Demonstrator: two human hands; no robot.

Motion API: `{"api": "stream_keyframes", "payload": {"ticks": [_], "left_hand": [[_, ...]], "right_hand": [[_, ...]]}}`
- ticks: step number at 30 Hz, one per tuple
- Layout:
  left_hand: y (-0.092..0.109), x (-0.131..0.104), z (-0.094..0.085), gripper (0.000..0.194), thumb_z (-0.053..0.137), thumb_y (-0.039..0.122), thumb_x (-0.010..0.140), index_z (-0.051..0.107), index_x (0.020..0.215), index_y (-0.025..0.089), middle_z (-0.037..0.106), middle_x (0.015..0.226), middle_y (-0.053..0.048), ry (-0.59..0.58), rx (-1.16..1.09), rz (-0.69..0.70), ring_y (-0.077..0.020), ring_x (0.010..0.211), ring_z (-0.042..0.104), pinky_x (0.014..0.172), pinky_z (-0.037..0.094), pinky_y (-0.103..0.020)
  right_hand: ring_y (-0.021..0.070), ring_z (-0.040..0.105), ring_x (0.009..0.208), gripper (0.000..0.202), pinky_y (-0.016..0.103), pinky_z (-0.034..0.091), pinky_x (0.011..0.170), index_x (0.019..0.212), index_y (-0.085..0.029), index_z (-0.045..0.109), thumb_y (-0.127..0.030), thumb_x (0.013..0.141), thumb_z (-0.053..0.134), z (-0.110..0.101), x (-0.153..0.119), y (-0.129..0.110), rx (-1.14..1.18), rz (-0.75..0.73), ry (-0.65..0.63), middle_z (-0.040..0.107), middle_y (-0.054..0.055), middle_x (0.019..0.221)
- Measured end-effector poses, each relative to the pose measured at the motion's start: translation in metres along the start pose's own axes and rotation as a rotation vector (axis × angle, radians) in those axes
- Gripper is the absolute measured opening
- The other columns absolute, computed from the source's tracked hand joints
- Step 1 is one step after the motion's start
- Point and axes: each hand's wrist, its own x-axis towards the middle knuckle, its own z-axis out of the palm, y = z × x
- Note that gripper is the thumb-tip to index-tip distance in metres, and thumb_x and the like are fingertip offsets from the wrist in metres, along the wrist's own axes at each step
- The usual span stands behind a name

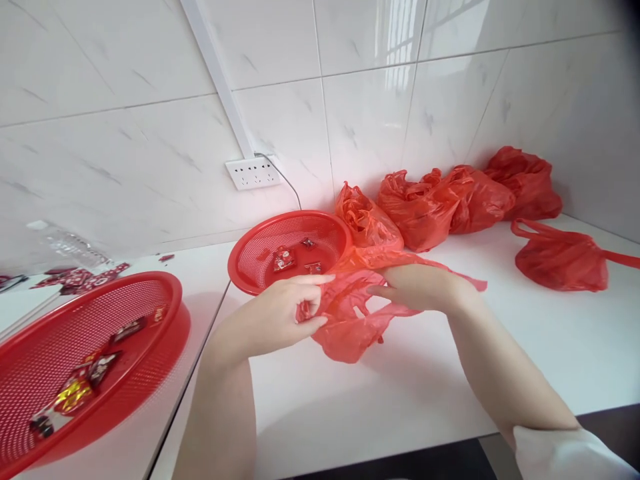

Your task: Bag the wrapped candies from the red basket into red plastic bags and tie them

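Observation:
A thin red plastic bag [350, 333] hangs between my two hands above the white table, its mouth partly spread. My left hand [285, 310] grips its left side, fingers curled round the gathered plastic. On the other side my right hand [413, 287] has hold of the bag's edge, with plastic draped over and behind the fingers, so some fingertips are hidden. Just behind the bag stands a round red plastic basket [240, 267] with several small wrapped snack packets [283, 260] in it.
Several filled red bags [420, 207] line the tiled wall. Another tied red bag [563, 257] sits at right. A larger red basket [173, 300] holding snack packets stands at left. Behind it lie a clear bottle [75, 245] and loose packets [95, 277]. A cable runs from the wall socket [253, 173].

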Motion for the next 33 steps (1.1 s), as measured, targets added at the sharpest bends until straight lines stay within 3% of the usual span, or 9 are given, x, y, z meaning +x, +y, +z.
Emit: {"api": "stream_keyframes", "payload": {"ticks": [6,10,12,15,20,23,27,31,33], "left_hand": [[-0.009,0.021,0.009,0.013,0.054,0.036,0.089,0.054,0.089,0.023,0.061,0.123,-0.006,0.490,-0.140,-0.022,-0.0266,0.124,0.052,0.094,0.049,-0.041],[0.006,0.023,0.025,0.017,0.057,0.029,0.089,0.054,0.104,0.024,0.060,0.112,-0.006,0.948,-0.147,0.109,-0.0200,0.107,0.058,0.084,0.052,-0.034],[0.021,0.018,0.035,0.014,0.059,0.025,0.087,0.056,0.101,0.023,0.062,0.095,-0.002,1.014,-0.050,0.244,-0.0151,0.086,0.060,0.073,0.052,-0.029],[0.043,0.009,0.050,0.021,0.055,0.025,0.090,0.058,0.110,0.023,0.065,0.104,-0.002,0.595,0.108,0.389,-0.0126,0.078,0.061,0.066,0.050,-0.027],[0.047,0.014,0.064,0.030,0.041,0.037,0.096,0.065,0.089,0.021,0.065,0.085,-0.001,0.005,0.225,0.168,-0.0161,0.074,0.061,0.062,0.045,-0.030],[0.034,0.024,0.061,0.046,0.046,0.052,0.091,0.049,0.059,0.018,0.055,0.069,0.000,0.009,0.116,0.056,-0.0138,0.064,0.053,0.057,0.038,-0.028],[0.012,0.036,0.053,0.050,0.058,0.051,0.082,0.027,0.059,0.019,0.041,0.067,0.003,0.089,-0.098,-0.071,-0.0092,0.054,0.035,0.049,0.029,-0.026],[-0.010,0.049,0.048,0.035,0.053,0.015,0.074,0.021,0.061,0.019,0.034,0.068,0.003,0.058,-0.149,-0.006,-0.0099,0.057,0.027,0.050,0.023,-0.027],[-0.019,0.054,0.046,0.029,0.045,0.004,0.066,0.021,0.061,0.020,0.033,0.068,0.003,0.016,-0.200,0.064,-0.0106,0.059,0.027,0.052,0.023,-0.028]], "right_hand": [[0.0094,0.050,0.053,0.035,0.022,0.037,0.049,0.113,-0.022,0.065,-0.037,0.081,0.068,-0.039,-0.029,-0.022,0.259,-0.252,-0.408,0.058,-0.004,0.064],[0.0098,0.052,0.052,0.035,0.022,0.040,0.049,0.123,-0.022,0.054,-0.036,0.091,0.057,-0.035,-0.024,-0.029,0.624,-0.167,0.059,0.054,-0.005,0.063],[0.0115,0.057,0.061,0.030,0.024,0.044,0.055,0.119,-0.023,0.055,-0.036,0.093,0.055,-0.029,-0.018,-0.031,0.719,-0.145,0.233,0.059,-0.001,0.073],[0.0137,0.060,0.079,0.021,0.025,0.048,0.066,0.107,-0.021,0.063,-0.033,0.092,0.056,-0.023,-0.011,-0.031,0.697,-0.150,0.297,0.064,0.004,0.095],[0.0114,0.055,0.064,0.023,0.025,0.043,0.056,0.102,-0.020,0.066,-0.036,0.089,0.056,-0.029,-0.014,-0.024,0.516,-0.036,0.240,0.064,0.003,0.086],[0.0149,0.057,0.067,0.024,0.029,0.045,0.060,0.097,-0.020,0.068,-0.040,0.088,0.056,-0.037,-0.019,-0.018,0.251,0.058,0.336,0.065,0.003,0.084],[0.0297,0.056,0.107,0.041,0.044,0.046,0.086,0.114,-0.023,0.063,-0.048,0.082,0.062,-0.038,-0.020,-0.008,-0.133,0.036,0.470,0.062,0.010,0.116],[0.0381,0.029,0.137,0.079,0.059,0.026,0.107,0.139,-0.027,0.041,-0.049,0.069,0.071,-0.019,-0.008,0.007,-0.324,0.015,0.195,0.037,0.011,0.149],[0.0368,0.034,0.135,0.083,0.056,0.028,0.107,0.138,-0.025,0.040,-0.044,0.065,0.074,-0.004,0.004,0.013,-0.289,0.021,0.003,0.042,0.012,0.145]]}}
